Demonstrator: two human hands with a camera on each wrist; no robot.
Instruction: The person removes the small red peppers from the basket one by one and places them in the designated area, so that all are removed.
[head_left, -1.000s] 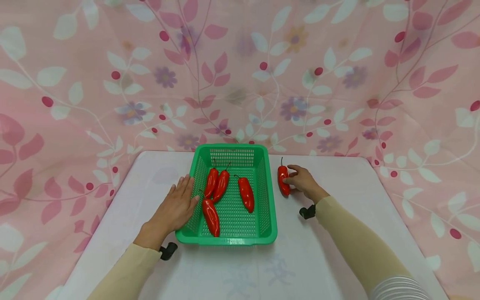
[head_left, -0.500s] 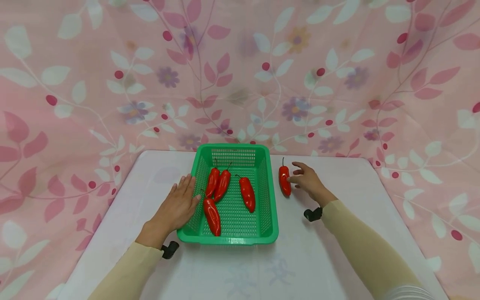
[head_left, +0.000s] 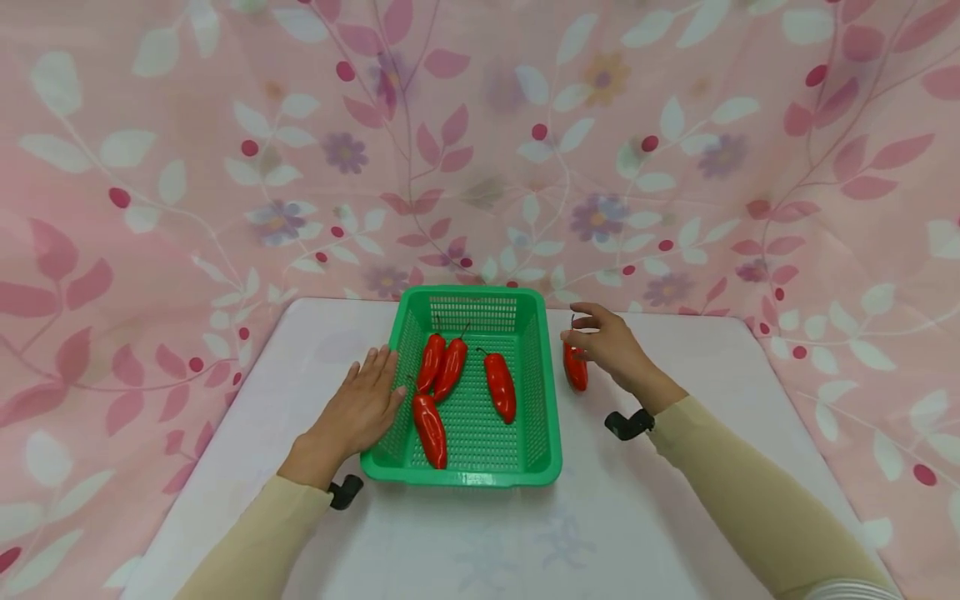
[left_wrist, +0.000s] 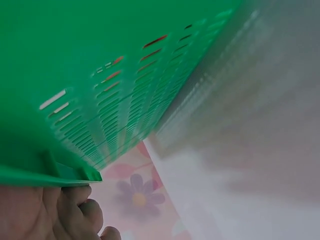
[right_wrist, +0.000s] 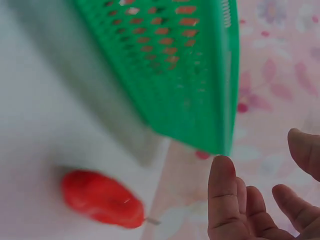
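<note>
Head view: your right hand, fingers apart, overlaps the three-o'clock pepper; left hand flat at the basket's nine. Likely between grasps; pinch next.

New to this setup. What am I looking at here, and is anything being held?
No machine: a person works bare-handed. The first current picture is from a camera worn on the head, looking forward and down; the other two come from black wrist cameras, each facing its own hand's work.

On the white table sits a green basket with four red peppers inside. A fifth pepper lies outside, right of it. The left hand rests against the basket's left side. The right hand hovers by the fifth pepper, empty; its wrist view shows them apart. No pepper is held.
</note>
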